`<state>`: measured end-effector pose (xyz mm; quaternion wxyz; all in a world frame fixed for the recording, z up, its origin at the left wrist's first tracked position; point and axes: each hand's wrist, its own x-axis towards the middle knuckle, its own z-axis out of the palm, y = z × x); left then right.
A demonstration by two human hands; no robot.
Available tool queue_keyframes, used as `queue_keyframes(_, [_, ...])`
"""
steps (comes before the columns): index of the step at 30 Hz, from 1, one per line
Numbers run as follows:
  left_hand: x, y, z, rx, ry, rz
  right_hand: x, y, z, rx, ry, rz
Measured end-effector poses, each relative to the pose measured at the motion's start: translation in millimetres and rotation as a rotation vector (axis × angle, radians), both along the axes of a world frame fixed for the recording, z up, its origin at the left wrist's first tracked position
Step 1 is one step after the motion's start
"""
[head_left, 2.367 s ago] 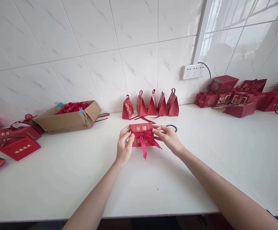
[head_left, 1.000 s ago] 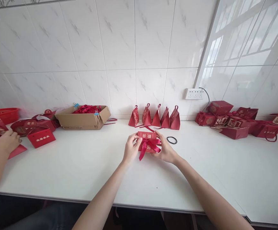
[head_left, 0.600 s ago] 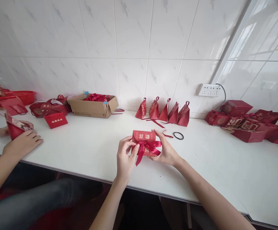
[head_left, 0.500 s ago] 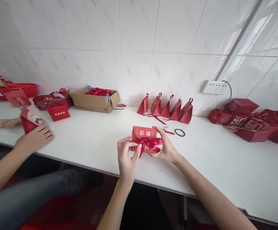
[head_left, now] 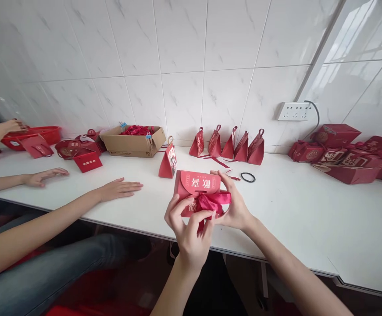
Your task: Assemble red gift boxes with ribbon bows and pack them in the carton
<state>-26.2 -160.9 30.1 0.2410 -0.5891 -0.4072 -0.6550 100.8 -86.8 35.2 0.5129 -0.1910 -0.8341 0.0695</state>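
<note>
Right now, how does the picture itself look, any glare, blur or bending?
Head view: bright glare on the wall tiles at upper right; head view: tile lines fan outward toward the top, probably wide-angle distortion; head view: lettering on the held red box looks clear; head view: the red basin at far left looks softer, though I can't tell whether that's focus or motion.

A small red box (head_left: pixel 195 185) sits at the lower centre of the frame, held tilted with its printed face toward the camera. Its broad flap has a rounded edge, a thin dark slot and pale characters that read upside down; more print shows lower down, partly covered. A glossy crimson ribbon (head_left: pixel 213 202) crosses the lower part, one loop jutting past the box's right edge.
</note>
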Motion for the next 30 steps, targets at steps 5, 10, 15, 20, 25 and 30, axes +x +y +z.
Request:
queue_keyframes(5, [7,-21,18.2,0.009,0.007,-0.046,7,-52,12.5,-0.127,0.091,-0.140])
queue_keyframes(10, [19,-35,20.4,0.016,0.071,-0.119,25,-81,10.3,-0.184,0.138,-0.237])
queue_keyframes(15, [32,-43,20.4,0.027,0.089,-0.221,41,-95,8.3,-0.203,0.148,-0.289])
queue_keyframes(20, [37,-34,19.0,-0.184,-0.316,-0.509,59,-123,-0.7,-0.220,0.184,-0.473])
queue_keyframes(25, [51,-7,0.7,-0.857,-0.650,-0.778,93,-176,-19.4,-0.278,0.125,-0.754])
queue_keyframes(30, [103,9,-21.8,-1.033,-0.513,-0.892,132,-238,-21.1,-0.311,0.012,-1.109])
